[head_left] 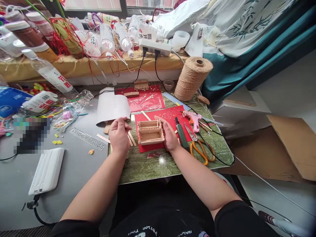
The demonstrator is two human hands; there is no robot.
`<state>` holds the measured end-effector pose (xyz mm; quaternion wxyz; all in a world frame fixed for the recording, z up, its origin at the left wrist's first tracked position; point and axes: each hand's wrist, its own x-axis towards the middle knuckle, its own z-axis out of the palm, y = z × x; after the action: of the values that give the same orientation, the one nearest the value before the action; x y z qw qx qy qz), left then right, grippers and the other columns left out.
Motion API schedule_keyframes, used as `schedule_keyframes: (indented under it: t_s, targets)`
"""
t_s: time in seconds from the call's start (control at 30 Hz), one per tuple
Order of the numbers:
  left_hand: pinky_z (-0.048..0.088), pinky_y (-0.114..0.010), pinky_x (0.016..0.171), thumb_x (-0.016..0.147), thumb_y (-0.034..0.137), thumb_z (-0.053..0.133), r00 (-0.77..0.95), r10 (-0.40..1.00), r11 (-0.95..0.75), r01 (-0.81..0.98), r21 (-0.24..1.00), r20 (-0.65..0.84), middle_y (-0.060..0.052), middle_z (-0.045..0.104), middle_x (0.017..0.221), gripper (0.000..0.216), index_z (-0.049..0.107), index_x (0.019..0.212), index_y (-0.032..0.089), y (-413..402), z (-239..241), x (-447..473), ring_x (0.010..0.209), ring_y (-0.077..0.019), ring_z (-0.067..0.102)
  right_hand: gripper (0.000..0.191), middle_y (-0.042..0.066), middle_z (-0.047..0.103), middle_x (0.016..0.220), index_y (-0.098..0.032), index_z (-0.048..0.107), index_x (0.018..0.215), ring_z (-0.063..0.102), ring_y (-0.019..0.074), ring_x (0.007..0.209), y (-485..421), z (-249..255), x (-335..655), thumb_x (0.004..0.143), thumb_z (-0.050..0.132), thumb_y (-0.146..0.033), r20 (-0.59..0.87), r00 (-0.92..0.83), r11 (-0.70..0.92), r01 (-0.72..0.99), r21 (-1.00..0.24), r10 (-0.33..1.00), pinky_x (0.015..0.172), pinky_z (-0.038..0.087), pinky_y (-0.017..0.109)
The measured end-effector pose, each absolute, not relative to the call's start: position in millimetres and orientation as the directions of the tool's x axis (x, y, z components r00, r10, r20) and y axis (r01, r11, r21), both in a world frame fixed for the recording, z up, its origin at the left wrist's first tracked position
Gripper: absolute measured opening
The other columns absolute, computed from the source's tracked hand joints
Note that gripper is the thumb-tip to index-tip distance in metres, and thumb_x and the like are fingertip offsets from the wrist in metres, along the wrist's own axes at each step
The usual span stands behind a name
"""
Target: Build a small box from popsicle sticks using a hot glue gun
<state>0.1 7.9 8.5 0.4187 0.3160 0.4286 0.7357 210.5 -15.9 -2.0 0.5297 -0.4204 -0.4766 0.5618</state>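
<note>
A small box [151, 135] of pale wooden sticks, with two compartments stepped one behind the other, sits over the red sheet [142, 148]. My right hand [171, 135] is against its right end, fingers curving round the back corner. Left of the box, my left hand [119, 135] is closed in a pinch, apart from it; whatever lies between the fingertips is too small or hidden to name. Loose wooden sticks [132, 138] lie just beside that hand. A green pen-shaped tool [181, 133] and orange-handled scissors [201, 148] lie to the right of my right hand.
A pink glue gun [194, 120] with a black cord lies behind the scissors. A large twine spool [192, 79] stands at the back right. White curled paper [111, 107], a clear ruler [87, 139] and a white power bank [46, 171] lie leftward. Bottles [53, 75] and a power strip [155, 47] crowd the back.
</note>
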Motion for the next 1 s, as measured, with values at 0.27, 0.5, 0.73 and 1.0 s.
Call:
schedule_keyframes:
  t_s: [0.27, 0.5, 0.73, 1.0]
  targets:
    - [0.016, -0.022, 0.036, 0.087, 0.079, 0.070, -0.182, 0.973, -0.002, -0.629, 0.777, -0.144, 0.009, 0.030, 0.044, 0.068, 0.047, 0.061, 0.021, -2.0, 26.1, -11.8, 0.036, -0.0053, 0.024, 0.052, 0.009, 0.065, 0.153, -0.023, 0.070, 0.136, 0.053, 0.0266, 0.151, -10.6, 6.6, 218.4, 0.103, 0.057, -0.062, 0.242, 0.207, 0.296, -0.295, -0.908, 0.948, 0.133, 0.032, 0.053]
    - [0.018, -0.026, 0.041, 0.090, 0.092, 0.043, -0.116, 0.992, 0.002, -0.337, 0.941, -0.044, 0.008, 0.023, 0.046, 0.074, 0.032, 0.060, 0.025, -9.4, 28.3, -16.2, 0.039, -0.0084, 0.020, 0.032, 0.010, 0.072, 0.142, -0.023, 0.074, 0.125, 0.064, 0.0270, 0.139, -66.4, 15.8, 229.5, 0.099, 0.069, -0.041, 0.256, 0.311, 0.316, -0.159, -0.935, 0.915, 0.129, 0.038, 0.057]
    - [0.038, -0.028, 0.064, 0.086, 0.058, 0.076, 0.040, 0.988, -0.149, 0.051, 0.987, 0.147, 0.000, 0.067, 0.073, 0.037, 0.070, 0.082, 0.021, -26.6, 49.8, -37.3, 0.068, -0.0160, 0.055, 0.038, 0.015, 0.077, 0.126, -0.020, 0.067, 0.130, 0.076, 0.0281, 0.116, -109.9, -10.1, 229.5, 0.098, 0.069, -0.041, 0.173, 0.331, 0.207, -0.070, -0.976, 0.928, 0.116, 0.051, 0.062]
    - [0.039, -0.034, 0.064, 0.070, 0.056, 0.090, 0.161, 0.982, -0.161, 0.483, 0.860, 0.094, -0.006, 0.078, 0.083, 0.035, 0.082, 0.086, 0.026, -53.8, 58.9, -50.9, 0.071, -0.0267, 0.065, 0.057, 0.017, 0.057, 0.159, -0.021, 0.056, 0.153, 0.059, 0.0307, 0.144, -115.5, -35.9, 216.4, 0.099, 0.065, -0.040, 0.345, 0.158, 0.263, 0.389, -0.883, 0.925, 0.123, 0.048, 0.054]
